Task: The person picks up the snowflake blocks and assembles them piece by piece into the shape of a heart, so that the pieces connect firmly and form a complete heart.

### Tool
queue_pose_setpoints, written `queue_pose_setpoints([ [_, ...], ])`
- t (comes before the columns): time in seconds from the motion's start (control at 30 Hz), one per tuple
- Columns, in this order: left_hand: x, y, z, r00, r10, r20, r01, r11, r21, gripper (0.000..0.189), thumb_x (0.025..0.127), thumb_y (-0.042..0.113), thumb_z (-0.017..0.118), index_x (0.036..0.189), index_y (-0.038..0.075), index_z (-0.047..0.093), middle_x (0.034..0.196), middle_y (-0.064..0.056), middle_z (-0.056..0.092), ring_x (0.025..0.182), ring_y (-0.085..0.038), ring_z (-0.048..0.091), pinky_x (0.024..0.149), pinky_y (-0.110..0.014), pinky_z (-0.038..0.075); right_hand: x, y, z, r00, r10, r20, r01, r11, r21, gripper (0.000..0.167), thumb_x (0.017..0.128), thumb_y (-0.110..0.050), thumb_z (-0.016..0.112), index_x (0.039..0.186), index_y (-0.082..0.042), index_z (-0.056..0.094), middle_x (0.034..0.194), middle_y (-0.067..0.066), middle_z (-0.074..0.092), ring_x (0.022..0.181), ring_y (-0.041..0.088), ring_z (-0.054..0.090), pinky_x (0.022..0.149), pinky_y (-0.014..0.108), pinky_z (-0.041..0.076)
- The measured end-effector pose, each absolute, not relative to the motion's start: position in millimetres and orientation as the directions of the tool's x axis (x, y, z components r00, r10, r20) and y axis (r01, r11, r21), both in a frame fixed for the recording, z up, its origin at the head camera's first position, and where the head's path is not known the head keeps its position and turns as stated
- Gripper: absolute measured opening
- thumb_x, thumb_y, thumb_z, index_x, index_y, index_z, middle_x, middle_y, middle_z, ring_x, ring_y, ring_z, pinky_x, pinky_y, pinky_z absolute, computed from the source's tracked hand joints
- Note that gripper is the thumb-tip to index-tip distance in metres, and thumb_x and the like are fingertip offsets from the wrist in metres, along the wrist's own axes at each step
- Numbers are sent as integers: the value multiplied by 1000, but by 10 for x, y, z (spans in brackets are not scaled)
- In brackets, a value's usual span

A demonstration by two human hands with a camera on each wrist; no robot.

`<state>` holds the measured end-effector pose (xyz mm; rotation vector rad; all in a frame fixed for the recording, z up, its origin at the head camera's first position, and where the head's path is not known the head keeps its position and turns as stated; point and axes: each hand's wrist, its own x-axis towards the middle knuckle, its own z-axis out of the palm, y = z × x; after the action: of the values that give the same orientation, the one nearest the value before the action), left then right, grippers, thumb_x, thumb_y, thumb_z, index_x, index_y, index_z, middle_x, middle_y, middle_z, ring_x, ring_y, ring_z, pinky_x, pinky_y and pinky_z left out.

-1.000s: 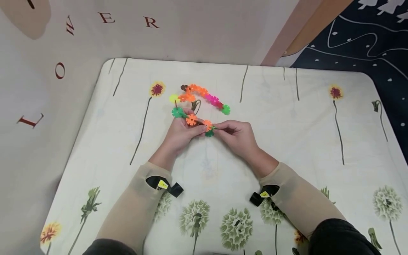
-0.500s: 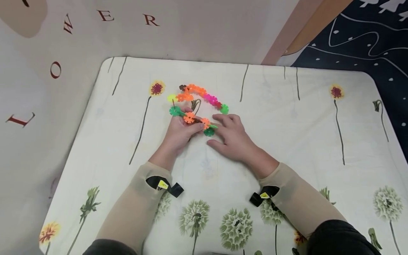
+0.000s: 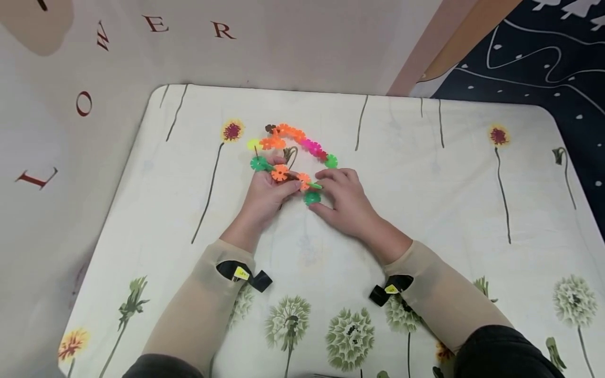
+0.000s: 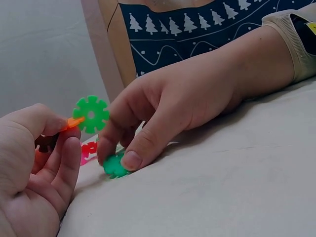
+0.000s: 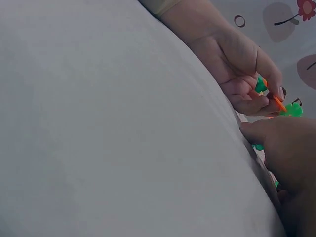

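Observation:
A chain of interlocking toothed plastic discs (image 3: 281,172) bends across the cloth in the head view. My left hand (image 3: 267,197) pinches it near its front end, thumb on an orange disc (image 4: 75,122). Beyond that, a bright green disc (image 4: 91,114) stands on edge at the chain's end. Just below it, a separate darker green disc (image 3: 312,198) lies low at the cloth. My right hand (image 3: 347,202) is over it, and in the left wrist view thumb and forefinger pinch it from both sides. The right wrist view shows the right hand mostly from behind.
The chain's far part curves behind my hands, with a yellow disc (image 3: 254,144), magenta discs (image 3: 312,147) and a green end disc (image 3: 331,161). A white flower-print cloth (image 3: 425,194) covers the table, which meets a pale wall (image 3: 302,58) at the back.
The right hand let go of the bright green disc at the chain's end, opened, then came down on the separate green disc. That disc has shifted slightly. The left hand keeps its hold.

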<state>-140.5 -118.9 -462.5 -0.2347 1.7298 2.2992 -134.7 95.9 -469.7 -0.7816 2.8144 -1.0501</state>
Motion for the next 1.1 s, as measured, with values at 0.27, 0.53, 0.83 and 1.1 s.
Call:
queue_pose_setpoints([
  [0.27,-1398,-1180,-4613,-951,94,-293,-308,-326,894,53,97,-12,67,138,8,38,110,-9,67,79,-15,68,76,-25,61,-1339,955,-4705,-949,-229,218,-294,383,-876,13,96,-3,74,108,-2,72,89,5,72,80,20,60,73,30,49],
  [0.53,-1413,-1188,-4617,-949,75,-308,-315,-313,896,55,98,-8,70,141,8,38,109,-10,68,81,-16,70,78,-26,61,-1341,966,-4698,-978,-99,185,-193,72,-979,15,94,9,70,109,7,68,83,9,70,72,15,61,68,23,49],
  [0.83,-1421,-1192,-4625,-950,77,-302,-311,-327,892,54,99,-8,69,139,11,39,119,-13,65,87,-17,70,84,-29,62,-1350,980,-4684,-983,-103,155,-159,30,-987,12,95,7,72,107,8,69,81,4,73,72,13,66,68,23,52],
  [1.1,-1419,-1196,-4619,-949,73,-307,-314,-316,895,58,98,-9,69,143,7,37,123,-14,65,96,-19,71,90,-32,61,-1355,976,-4660,-992,-91,88,-91,39,-995,11,95,4,73,105,5,70,77,1,74,71,21,68,68,23,54],
])
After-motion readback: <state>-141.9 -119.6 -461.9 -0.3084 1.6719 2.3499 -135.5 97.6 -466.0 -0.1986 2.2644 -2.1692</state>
